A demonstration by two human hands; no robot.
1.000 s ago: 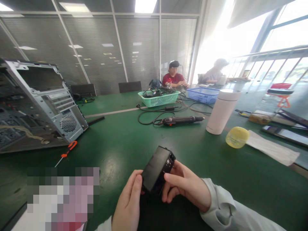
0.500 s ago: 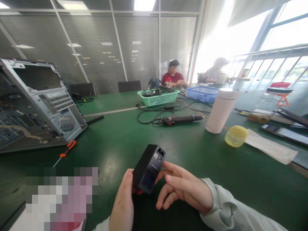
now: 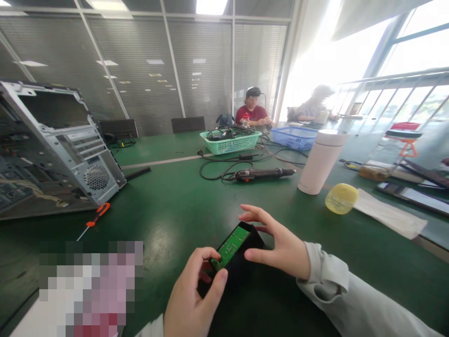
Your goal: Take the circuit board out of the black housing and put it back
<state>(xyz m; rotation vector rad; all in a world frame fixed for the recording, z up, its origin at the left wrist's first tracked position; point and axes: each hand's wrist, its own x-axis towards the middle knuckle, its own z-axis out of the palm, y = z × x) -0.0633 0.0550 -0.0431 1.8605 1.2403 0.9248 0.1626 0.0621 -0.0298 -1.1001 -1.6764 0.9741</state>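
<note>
A black box-shaped device (image 3: pixel 252 238) is tilted above the green table, with a green circuit board (image 3: pixel 232 244) showing on its upper side. My left hand (image 3: pixel 198 285) grips the near left end of it, thumb and fingers on either side of the board. Fingers spread, my right hand (image 3: pixel 277 243) is beside the far right end of the device; whether its fingertips touch the casing is hard to tell. The underside of the device is hidden.
An open metal computer case (image 3: pixel 70 145) stands at the left, near an orange-handled screwdriver (image 3: pixel 91 223). Beyond my hands are an electric screwdriver (image 3: pixel 263 174), a green basket (image 3: pixel 233 144) of cables, a blue basket (image 3: pixel 296 138), a tumbler (image 3: pixel 321 164) and two people.
The device has been turned, so the green board faces up instead of the panel with ports. My left fingers have moved onto its near end; my right hand has risen and spread.
</note>
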